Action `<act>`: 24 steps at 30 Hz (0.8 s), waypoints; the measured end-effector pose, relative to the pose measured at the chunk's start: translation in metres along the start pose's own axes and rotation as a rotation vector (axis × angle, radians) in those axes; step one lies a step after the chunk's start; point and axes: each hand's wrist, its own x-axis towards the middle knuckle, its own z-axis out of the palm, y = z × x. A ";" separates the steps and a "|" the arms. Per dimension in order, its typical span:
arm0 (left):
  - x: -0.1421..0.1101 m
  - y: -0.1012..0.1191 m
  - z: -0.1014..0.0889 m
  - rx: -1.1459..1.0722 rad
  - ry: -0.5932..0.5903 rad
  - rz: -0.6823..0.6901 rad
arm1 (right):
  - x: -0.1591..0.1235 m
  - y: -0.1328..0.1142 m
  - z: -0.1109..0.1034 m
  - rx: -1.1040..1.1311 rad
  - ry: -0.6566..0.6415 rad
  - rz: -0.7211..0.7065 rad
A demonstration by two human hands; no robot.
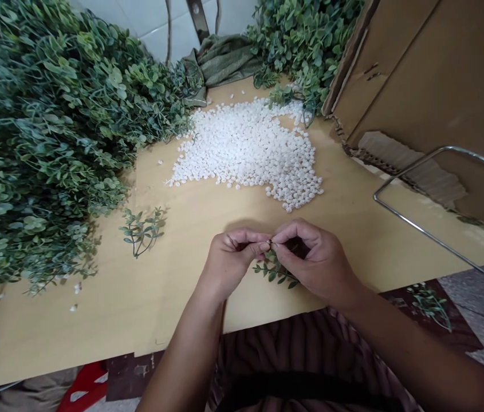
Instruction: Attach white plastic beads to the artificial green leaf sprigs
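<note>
Your desk (95, 326) spreads across the whole view beneath your forearms. Along its left side rises the big heap of greenery (44, 126), leaves spilling over the surface. To your right stands the cardboard box (431, 74), its near edge torn and ragged. A smaller heap of greenery (306, 40) sits at the back, against the box. In front of it, mid-desk and beyond your hands, lies a loose pile of white pieces (250, 143). A bent metal wire frame (431, 234) slants in front of the box, and a crumpled green cloth (228, 60) lies at the back between the two heaps.

Your right hand (321, 260) and left hand (227, 266) meet at the near middle, fingertips touching. Each grip is pinched, thumb to forefinger, at the stem end of a leafy sprig (280, 273); the tiny bit between your fingertips is too small to make out. The sprig's leaves hang below and partly behind your right hand, just above the desk. A loose sprig (141, 232) lies well to the left, near the big heap. Smallest are the stray white bits (77, 288) near the heap's lower edge.
</note>
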 end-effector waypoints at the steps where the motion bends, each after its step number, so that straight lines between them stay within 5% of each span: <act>1: 0.000 0.000 0.000 -0.003 0.003 0.000 | 0.000 0.000 0.000 0.001 -0.002 -0.002; 15: -0.005 -0.002 0.002 -0.018 0.101 0.126 | 0.004 0.001 0.001 0.079 0.029 0.027; 19: -0.009 -0.005 0.003 0.054 0.017 0.156 | 0.004 0.004 0.002 0.054 0.081 0.028; 24: -0.008 -0.010 0.009 0.074 0.051 0.163 | 0.002 0.003 -0.003 -0.117 0.202 -0.152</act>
